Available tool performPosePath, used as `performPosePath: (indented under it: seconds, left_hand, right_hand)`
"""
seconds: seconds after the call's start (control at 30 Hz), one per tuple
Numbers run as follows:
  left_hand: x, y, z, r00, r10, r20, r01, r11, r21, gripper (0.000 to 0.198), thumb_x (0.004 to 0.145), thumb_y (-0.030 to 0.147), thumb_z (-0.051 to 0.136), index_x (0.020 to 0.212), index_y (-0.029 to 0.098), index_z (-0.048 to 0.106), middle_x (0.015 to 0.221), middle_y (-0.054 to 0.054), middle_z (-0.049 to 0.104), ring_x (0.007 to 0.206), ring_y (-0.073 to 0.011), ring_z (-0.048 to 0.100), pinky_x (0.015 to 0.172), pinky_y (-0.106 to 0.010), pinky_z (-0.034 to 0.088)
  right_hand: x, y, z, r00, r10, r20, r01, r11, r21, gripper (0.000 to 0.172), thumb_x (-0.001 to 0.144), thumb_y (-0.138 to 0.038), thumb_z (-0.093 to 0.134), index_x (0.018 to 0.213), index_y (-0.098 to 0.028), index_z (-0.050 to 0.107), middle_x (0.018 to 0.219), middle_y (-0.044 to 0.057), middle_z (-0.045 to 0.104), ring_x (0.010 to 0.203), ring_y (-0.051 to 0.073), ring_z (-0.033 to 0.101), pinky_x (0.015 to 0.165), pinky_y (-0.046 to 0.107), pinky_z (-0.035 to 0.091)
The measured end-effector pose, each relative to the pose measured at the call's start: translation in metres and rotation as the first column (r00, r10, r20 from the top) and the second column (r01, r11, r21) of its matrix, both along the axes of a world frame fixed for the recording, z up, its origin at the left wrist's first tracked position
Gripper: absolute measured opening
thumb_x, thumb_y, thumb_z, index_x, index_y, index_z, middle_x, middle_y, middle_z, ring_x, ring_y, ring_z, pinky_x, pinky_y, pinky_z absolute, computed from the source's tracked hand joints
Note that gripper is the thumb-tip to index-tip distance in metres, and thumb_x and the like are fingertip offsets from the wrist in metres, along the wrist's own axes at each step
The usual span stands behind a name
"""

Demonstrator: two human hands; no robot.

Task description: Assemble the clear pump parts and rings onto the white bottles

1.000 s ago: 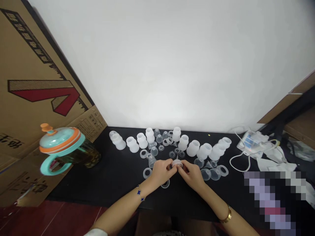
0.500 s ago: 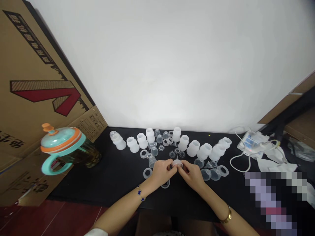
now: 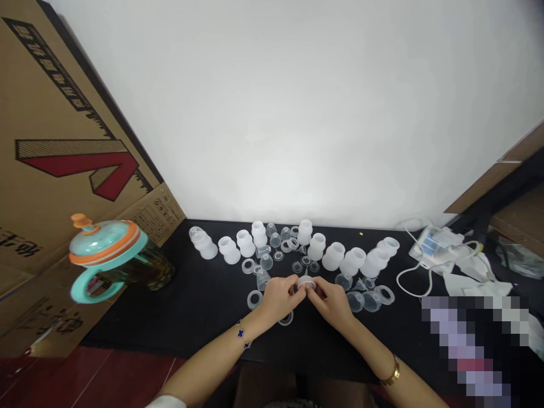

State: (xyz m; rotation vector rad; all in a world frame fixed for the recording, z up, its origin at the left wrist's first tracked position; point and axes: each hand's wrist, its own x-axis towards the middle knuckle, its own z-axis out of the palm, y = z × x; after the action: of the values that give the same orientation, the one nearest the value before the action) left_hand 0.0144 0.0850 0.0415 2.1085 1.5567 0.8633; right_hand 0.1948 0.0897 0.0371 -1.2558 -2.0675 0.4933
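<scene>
Between my two hands is a white bottle collar ring (image 3: 305, 280) with a small pointed tip sticking up from it. My left hand (image 3: 280, 294) grips its left side with thumb and fingertips, and my right hand (image 3: 330, 299) pinches the right side. A loose ring (image 3: 254, 299) lies left of my left hand, beside a clear cap (image 3: 262, 277). Another ring (image 3: 287, 318) is partly hidden under my left wrist. Clear domed caps (image 3: 355, 301) and a ring (image 3: 385, 294) lie right of my right hand. Small discs (image 3: 306, 260) lie just beyond my fingers.
Several open white bottles (image 3: 334, 256) stand along the back of the black table (image 3: 204, 317). One bottle with a clear cap (image 3: 203, 243) stands at the left end. A large jug (image 3: 114, 255) and a cardboard box (image 3: 63, 113) are at left; cables (image 3: 414, 289) and paper (image 3: 476, 283) at right.
</scene>
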Motion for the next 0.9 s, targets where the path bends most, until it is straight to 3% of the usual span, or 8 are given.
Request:
performPosePath:
  seconds: [0.9]
  left_hand:
    - [0.0002,0.0003,-0.0028,1.000,-0.006,0.003,0.006,1.000,0.029,0.032,0.089,0.029,0.053,0.059,0.019,0.043,0.050,0.004,0.047,0.048,-0.0103,0.046,0.054,-0.025,0.024]
  right_hand:
    - [0.0004,-0.0005,-0.0032,1.000,0.009,0.000,-0.009,1.000,-0.002,0.031,0.097,-0.040,0.049,0.075,-0.020,0.057,0.053,-0.005,0.049,0.046,0.011,0.049,0.049,0.023,0.028]
